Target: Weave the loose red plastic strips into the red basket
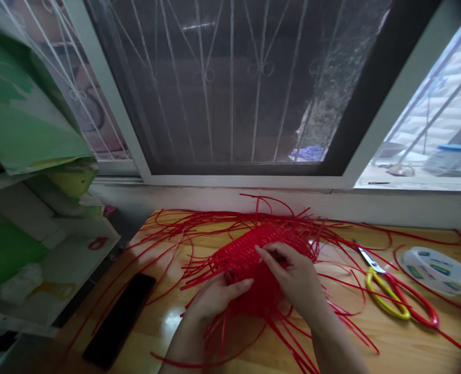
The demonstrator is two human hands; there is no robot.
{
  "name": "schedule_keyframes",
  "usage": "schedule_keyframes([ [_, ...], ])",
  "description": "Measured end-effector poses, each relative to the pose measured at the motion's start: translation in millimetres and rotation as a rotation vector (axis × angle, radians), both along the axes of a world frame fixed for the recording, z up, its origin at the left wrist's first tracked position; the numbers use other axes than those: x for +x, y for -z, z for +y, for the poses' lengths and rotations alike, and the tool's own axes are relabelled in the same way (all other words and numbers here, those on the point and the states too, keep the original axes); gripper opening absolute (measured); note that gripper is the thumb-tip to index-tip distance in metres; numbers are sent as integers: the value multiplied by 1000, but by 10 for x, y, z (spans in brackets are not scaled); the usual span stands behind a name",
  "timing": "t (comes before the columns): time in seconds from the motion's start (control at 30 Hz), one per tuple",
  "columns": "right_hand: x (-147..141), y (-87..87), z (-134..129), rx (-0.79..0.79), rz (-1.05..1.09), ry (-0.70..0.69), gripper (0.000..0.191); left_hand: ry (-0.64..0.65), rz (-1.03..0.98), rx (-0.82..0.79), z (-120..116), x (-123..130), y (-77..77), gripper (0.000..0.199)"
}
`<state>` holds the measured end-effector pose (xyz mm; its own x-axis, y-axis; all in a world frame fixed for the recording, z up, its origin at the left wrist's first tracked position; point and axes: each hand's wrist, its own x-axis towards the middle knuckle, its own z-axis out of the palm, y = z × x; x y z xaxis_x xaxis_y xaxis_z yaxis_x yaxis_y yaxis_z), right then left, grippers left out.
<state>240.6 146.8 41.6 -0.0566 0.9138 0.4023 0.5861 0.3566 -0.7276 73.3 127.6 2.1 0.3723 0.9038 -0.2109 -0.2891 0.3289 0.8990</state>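
A red woven basket (254, 248) made of thin plastic strips lies in front of me, with many loose strip ends sticking out around it. My left hand (218, 293) grips its near left side, the thumb on top and the fingers partly hidden by the weave. Over the upper middle of the basket, my right hand (288, 267) is closed with thumb and forefinger pinched at the weave. What sits between those fingertips is too small to make out, though it looks like a strip.
Scissors (386, 291) with yellow and red handles lie at the right beside a clear plastic container (436, 267). A black phone (121, 319) rests at the left. Long red strips (215, 217) run along the table's back edge below the barred window (234, 93). A shelf (70, 259) stands at far left.
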Motion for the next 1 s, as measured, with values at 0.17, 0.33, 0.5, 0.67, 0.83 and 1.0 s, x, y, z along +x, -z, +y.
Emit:
schedule_keyframes([
  [0.17, 345, 198, 286, 194, -188, 158, 44, -21, -54, -35, -30, -15, 1, 46],
  [0.33, 763, 461, 519, -57, -253, 404, 64, -63, -61, -117, -66, -5, -56, 45],
  [0.5, 645, 529, 549, -190, -310, 331, 65, -109, -91, -191, -13, 30, 10, 45],
  [0.67, 397, 472, 514, -146, -342, 315, 65, -142, -131, -265, 23, 17, 1, 44],
  [0.83, 373, 532, 541, -124, -333, 331, 64, -98, -215, -390, 26, 53, -23, 38],
  [1.0, 428, 330, 376, 168, -352, 435, 71, -132, -302, -422, 10, 45, -65, 34],
])
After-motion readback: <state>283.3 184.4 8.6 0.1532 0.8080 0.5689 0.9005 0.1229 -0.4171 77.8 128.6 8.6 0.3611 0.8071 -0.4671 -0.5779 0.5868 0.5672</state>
